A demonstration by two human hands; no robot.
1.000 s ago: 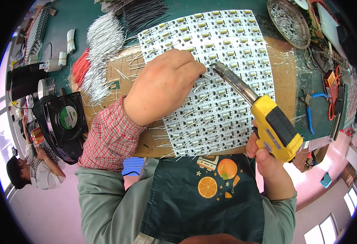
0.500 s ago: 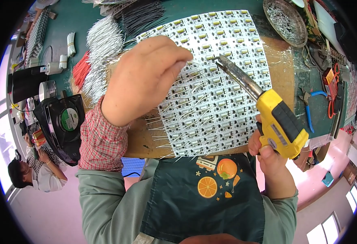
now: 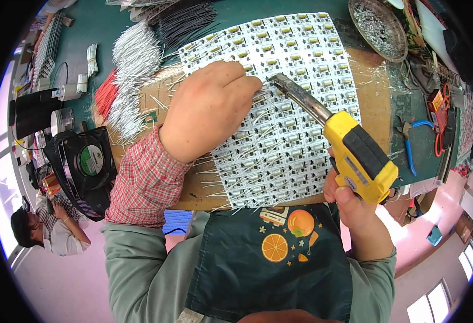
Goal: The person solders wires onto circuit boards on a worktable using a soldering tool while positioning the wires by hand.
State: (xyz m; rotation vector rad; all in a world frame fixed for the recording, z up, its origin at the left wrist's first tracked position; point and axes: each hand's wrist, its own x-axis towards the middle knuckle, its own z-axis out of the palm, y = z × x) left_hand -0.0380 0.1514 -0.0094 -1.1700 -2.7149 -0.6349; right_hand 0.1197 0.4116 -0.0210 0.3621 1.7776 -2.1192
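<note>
A large white sheet of circuit boards [image 3: 322, 54] lies in front of me, set with rows of small yellowish parts; white wires stick out from many lower and left boards. My left hand [image 3: 212, 110] is closed in a pinch over the sheet's left middle, on a thin white wire mostly hidden by the fingers. My right hand [image 3: 355, 204] is wrapped round the grip of a yellow and black soldering gun [image 3: 361, 156]. The gun's metal tip points up and left, just right of my left fingertips. Whether the tip touches a board I cannot tell.
Piles of white wires [image 3: 134, 59], red wires [image 3: 106, 94] and black wires [image 3: 188, 21] lie left and behind. A black fan [image 3: 88, 161] stands at the left. Right are a round dish of metal scraps [image 3: 377, 29] and blue-handled pliers [image 3: 409, 145]. Another person [image 3: 58, 226] sits far left.
My left hand has shifted right and slightly down, uncovering loose wires beside the white pile. The soldering gun has moved left, its tip now closer to my left fingertips.
</note>
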